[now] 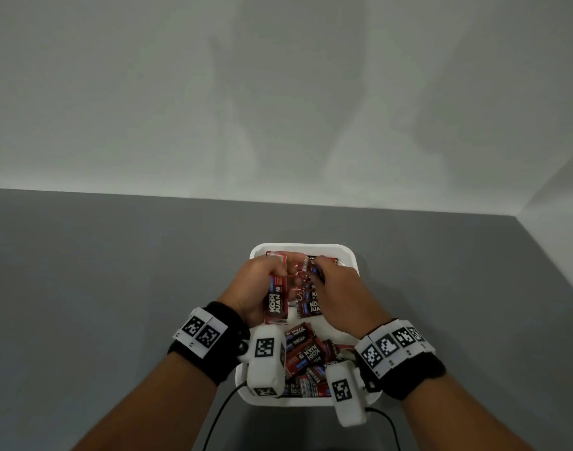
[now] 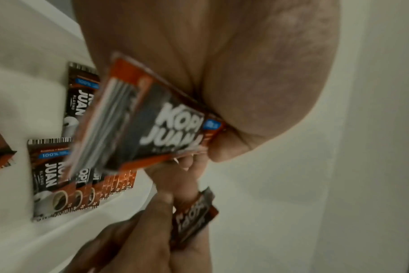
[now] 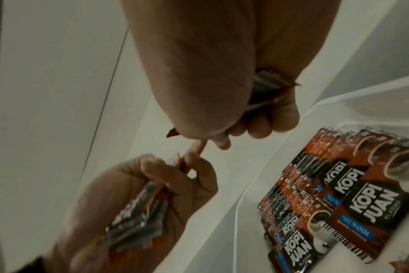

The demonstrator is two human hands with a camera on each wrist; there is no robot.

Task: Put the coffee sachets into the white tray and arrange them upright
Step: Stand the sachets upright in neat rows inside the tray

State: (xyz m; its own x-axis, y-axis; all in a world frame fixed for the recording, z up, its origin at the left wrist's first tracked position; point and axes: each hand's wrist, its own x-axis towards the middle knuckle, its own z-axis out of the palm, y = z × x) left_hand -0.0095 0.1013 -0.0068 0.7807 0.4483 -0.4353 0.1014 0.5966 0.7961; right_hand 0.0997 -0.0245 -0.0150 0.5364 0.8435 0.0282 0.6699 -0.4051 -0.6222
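A white tray [image 1: 303, 246] lies on the grey table in front of me. Both hands hover over its far half, close together. My left hand [image 1: 261, 278] grips a small stack of red-and-black Kopi Juan sachets [image 1: 276, 302] [image 2: 152, 120], held on edge. My right hand [image 1: 331, 283] pinches a single sachet [image 1: 314, 270] [image 3: 267, 87] beside that stack. Below the hands, a row of sachets [image 1: 308, 304] [image 3: 339, 194] stands tilted, one overlapping another. Several loose sachets [image 1: 306, 354] lie jumbled at the tray's near end.
The grey table [image 1: 116, 288] runs left and right of the tray, with a pale wall [image 1: 278, 92] behind and at the right. Cables [image 1: 219, 415] trail from the wrist cameras over the near table edge.
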